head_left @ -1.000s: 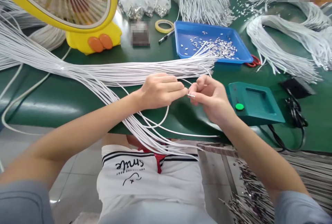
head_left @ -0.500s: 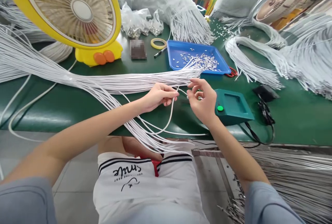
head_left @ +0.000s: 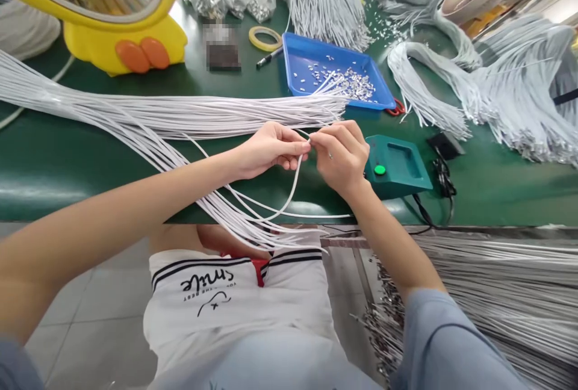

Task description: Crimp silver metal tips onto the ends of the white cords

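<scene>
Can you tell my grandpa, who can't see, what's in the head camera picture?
A person's left hand pinches a white cable over a green table, the right hand close beside it. Behind them lie a bundle of cables and a blue tray of silvery pieces; a yellow fan stands at left.

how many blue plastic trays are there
1: the blue rectangular plastic tray holding small silvery pieces, on the green table beyond the right hand. Others may be hidden.
</scene>
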The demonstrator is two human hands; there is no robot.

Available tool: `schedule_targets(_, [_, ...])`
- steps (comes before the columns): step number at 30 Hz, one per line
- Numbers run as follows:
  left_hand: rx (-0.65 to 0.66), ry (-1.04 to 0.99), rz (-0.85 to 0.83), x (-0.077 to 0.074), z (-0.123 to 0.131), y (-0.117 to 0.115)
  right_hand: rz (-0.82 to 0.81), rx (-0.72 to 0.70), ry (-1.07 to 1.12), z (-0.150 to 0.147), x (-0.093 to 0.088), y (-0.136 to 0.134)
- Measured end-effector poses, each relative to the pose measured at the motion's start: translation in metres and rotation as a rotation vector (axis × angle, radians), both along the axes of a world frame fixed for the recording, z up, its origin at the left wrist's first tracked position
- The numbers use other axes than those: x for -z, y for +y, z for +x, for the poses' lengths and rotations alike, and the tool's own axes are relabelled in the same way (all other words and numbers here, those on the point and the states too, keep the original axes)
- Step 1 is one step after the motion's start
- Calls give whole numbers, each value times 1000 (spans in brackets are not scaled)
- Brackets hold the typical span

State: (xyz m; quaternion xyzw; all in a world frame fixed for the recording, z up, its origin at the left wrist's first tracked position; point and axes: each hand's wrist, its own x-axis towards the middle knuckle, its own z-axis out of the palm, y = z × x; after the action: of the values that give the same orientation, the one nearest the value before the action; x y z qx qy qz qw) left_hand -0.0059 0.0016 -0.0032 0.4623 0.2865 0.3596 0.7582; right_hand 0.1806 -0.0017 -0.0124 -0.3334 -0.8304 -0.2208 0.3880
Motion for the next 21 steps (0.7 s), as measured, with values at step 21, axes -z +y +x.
schedule_targets(21, [-486, 552, 919, 9, 1, -11, -1622, -171, 968, -16, -37, -24])
